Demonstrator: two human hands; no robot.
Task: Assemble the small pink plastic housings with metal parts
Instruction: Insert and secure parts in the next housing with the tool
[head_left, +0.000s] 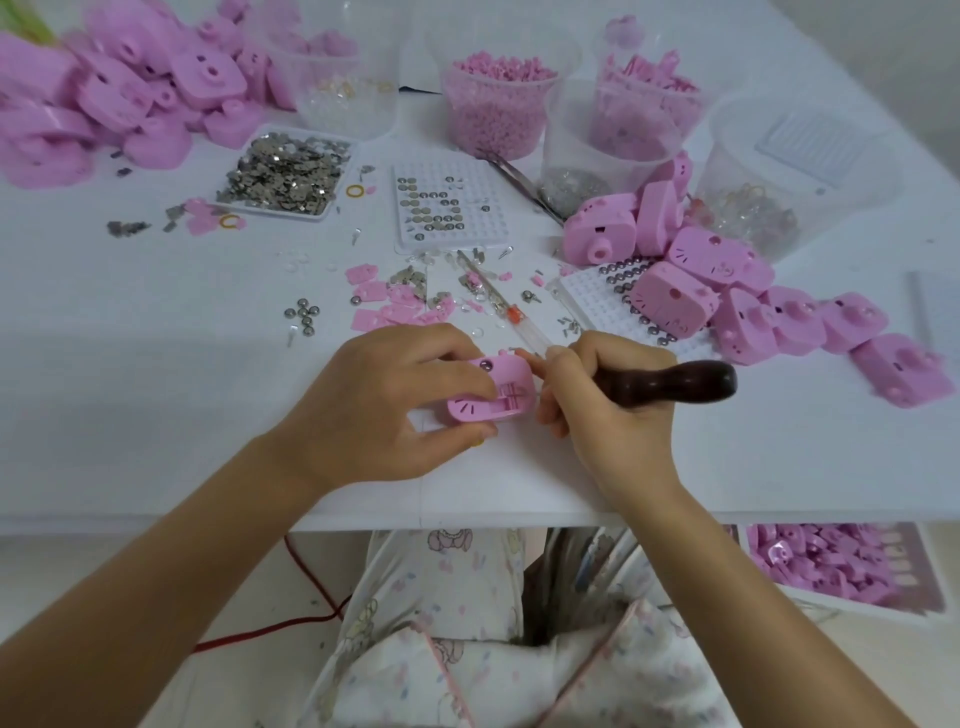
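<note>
One pink housing sits near the front edge of the white table, between the two hands. The left hand grips it, fingers curled over its top and thumb pressed under its lower edge. The right hand is wrapped round one dark wooden tool handle, with the forefinger stretched toward the housing's right corner. The tool's tip is hidden behind the fingers.

Five clear tubs stand at the back. One is full of pink pellets, and the contents of the others are hard to make out. One shallow tray holds a heap of small metal pieces. Two white grid trays lie flat: one in the middle, and one partly under the roughly ten housings grouped on the right. A bigger pile of housings, too many to count, fills the back left corner. Two yellow rings lie near the metal tray. One clear stick lies slantwise beyond the hands. Below the table, one basket holds more pink parts.
</note>
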